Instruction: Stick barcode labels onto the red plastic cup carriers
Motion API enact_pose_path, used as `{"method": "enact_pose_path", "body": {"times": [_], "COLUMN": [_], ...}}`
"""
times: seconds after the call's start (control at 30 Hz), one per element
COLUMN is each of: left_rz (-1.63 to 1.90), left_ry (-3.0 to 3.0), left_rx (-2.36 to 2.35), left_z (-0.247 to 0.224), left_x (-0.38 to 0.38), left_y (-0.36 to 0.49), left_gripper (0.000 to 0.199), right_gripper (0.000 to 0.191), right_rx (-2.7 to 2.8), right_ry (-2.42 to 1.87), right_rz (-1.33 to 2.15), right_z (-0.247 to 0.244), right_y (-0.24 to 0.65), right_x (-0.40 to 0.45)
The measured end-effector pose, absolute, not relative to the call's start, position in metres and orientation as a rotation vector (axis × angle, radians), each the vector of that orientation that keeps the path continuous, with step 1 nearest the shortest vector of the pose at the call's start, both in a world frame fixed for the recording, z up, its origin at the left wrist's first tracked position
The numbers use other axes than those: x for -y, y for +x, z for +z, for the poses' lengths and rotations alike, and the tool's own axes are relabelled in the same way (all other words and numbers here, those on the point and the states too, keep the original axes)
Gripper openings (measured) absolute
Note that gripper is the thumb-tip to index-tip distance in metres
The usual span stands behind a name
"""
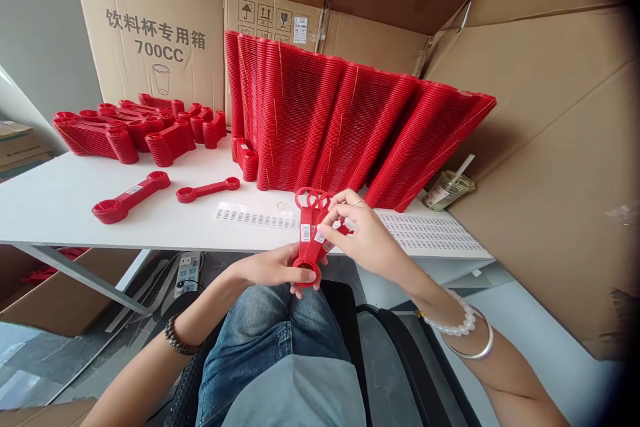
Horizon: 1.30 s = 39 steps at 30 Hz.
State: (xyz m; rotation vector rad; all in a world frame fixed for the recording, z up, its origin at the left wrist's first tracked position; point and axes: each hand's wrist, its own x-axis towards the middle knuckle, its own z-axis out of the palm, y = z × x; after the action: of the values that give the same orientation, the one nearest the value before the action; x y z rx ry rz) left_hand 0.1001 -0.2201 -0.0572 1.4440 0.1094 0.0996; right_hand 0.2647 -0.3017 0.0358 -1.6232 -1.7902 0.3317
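My left hand [280, 268] is closed around the round ends of several flat red plastic pieces [306, 255] with ring-shaped ends. Their far ends are fanned apart over the table's front edge. White barcode labels [305, 232] show on the fanned pieces. Over the fan, my right hand [357, 227] has its thumb and fingers pinched at a white label on one piece; how much of that label it grips is partly hidden. On the table behind lies a strip of barcode labels [250, 215], and a larger label sheet [427, 232] sits to the right.
Tall stacks of red pieces [300, 120] stand behind my hands, with shorter stacks [170, 140] at the left. Two loose red bundles [133, 197] lie on the white table [50, 203]. A drink cup [449, 188] leans by the cardboard wall [540, 147]. A power strip [188, 273] is below.
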Motion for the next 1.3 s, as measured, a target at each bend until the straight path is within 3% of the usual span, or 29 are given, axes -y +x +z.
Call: {"method": "enact_pose_path", "body": {"times": [0.47,0.87,1.1,1.3], "left_rz": [0.098,0.180,0.244,0.199], "left_ry": [1.425,1.399,1.413,1.463], "left_rx": [-0.084,-0.111,-0.136,-0.155], "left_z": [-0.055,-0.050,-0.055,-0.049], "left_x": [0.222,0.231,0.226,0.227], "left_y": [0.100,0.103,0.101,0.096], "left_gripper": [0.048,0.041,0.042,0.045], "right_gripper": [0.014,0.020,0.014,0.058], "right_rx": [1.847,1.958,1.906,1.813], "right_ry": [-1.667,-1.660,-1.691,-1.726], "right_rz": [0.142,-0.776,-0.917,-0.581], "right_z": [0.030,0.012,0.013,0.019], "right_y": [0.262,0.253,0.253,0.257], "right_x": [0.302,0.315,0.311,0.301]}}
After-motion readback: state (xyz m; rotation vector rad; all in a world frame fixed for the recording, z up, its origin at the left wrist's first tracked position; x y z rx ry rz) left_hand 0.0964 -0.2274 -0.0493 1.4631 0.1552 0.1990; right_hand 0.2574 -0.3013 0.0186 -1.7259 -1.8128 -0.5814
